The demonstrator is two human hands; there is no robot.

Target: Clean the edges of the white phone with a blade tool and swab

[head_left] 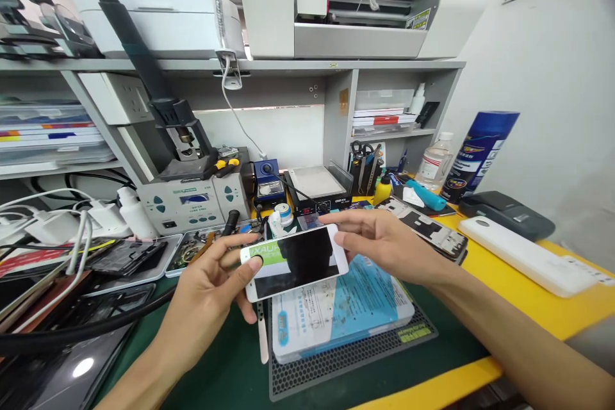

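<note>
I hold a white phone (pixel 295 262) with a black screen level above the bench, a green label strip across its left end. My left hand (pixel 211 295) grips the left end, thumb on the label. My right hand (pixel 384 243) pinches the right end with fingertips and thumb. Under the phone lies a blue and white flat package (pixel 336 314) on a dark honeycomb mat (pixel 355 352).
A soldering station (pixel 192 202), a small blue unit (pixel 266 180) and a black heating plate (pixel 314 189) stand behind. A phone frame (pixel 432 230), a white slab (pixel 523 256), a blue can (pixel 480 150) and a bottle (pixel 435 163) lie right. Cables and trays crowd the left.
</note>
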